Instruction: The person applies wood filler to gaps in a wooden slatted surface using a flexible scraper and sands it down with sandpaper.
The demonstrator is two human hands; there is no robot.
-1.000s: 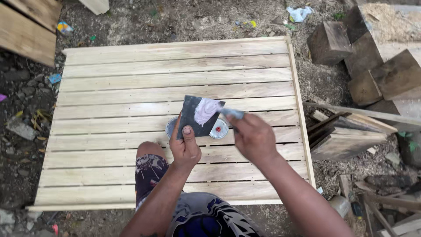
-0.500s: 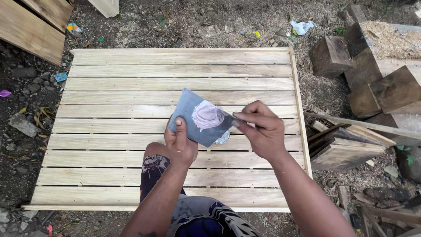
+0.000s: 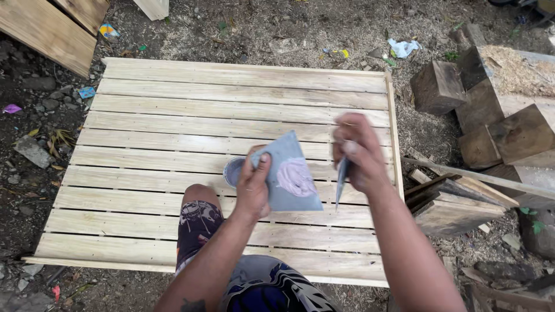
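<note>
My left hand (image 3: 254, 184) grips the left edge of a flat grey board (image 3: 292, 173) that carries a blob of pale pinkish putty (image 3: 296, 177). My right hand (image 3: 359, 153) is just right of the board and holds a thin putty knife (image 3: 341, 182), blade pointing down. Both hands hover over a slatted panel of light wooden planks (image 3: 173, 127) lying on the ground. A small round container (image 3: 233, 171) sits on the slats, partly hidden behind my left hand. My knee in patterned shorts (image 3: 196, 216) rests on the panel.
Chunky wooden blocks (image 3: 497, 115) and a sawdust-covered plank are stacked to the right. Scrap boards (image 3: 457, 199) lie by the panel's right edge. More planks (image 3: 46, 29) lie at the top left. Dirt, stones and litter surround the panel.
The putty knife has come off the board and moved right, now pointing down. The board has tilted more upright in my left hand. The view has shifted slightly.
</note>
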